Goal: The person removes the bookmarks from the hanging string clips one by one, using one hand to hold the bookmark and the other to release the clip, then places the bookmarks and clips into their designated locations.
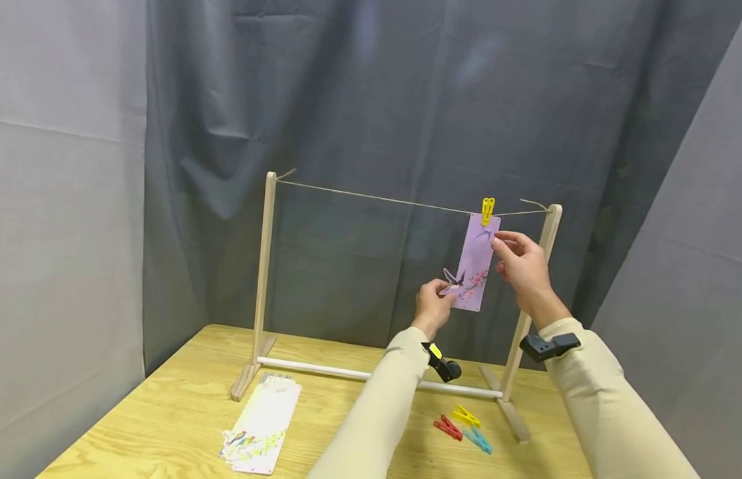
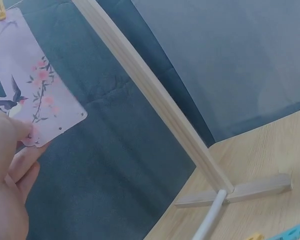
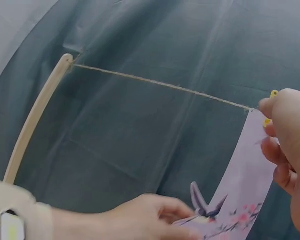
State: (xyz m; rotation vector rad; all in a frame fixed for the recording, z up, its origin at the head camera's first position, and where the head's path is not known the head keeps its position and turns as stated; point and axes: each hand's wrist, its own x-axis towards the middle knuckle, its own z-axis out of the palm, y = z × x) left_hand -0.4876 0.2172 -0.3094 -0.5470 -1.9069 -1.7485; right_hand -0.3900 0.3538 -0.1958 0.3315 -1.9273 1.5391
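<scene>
A lilac card [image 1: 477,256] printed with a swallow and pink blossoms hangs from a string [image 1: 376,197], held at its top by a yellow clothespin [image 1: 488,211]. My left hand [image 1: 433,306] pinches the card's lower left edge, by the swallow cutout [image 2: 10,97]. At the card's upper right edge is my right hand [image 1: 523,269], its thumb and forefinger close together and the other fingers loosely bent. In the right wrist view, the right hand [image 3: 295,140] partly covers the clothespin. No right hand shows beside the card in the left wrist view, so contact is unclear.
The string runs between two wooden posts [image 1: 264,266], joined low down by a white rod [image 1: 313,366]. A pile of printed cards [image 1: 265,416] lies on the table at left. Red [image 1: 448,428], yellow [image 1: 466,416] and blue clothespins [image 1: 478,440] lie near the right foot.
</scene>
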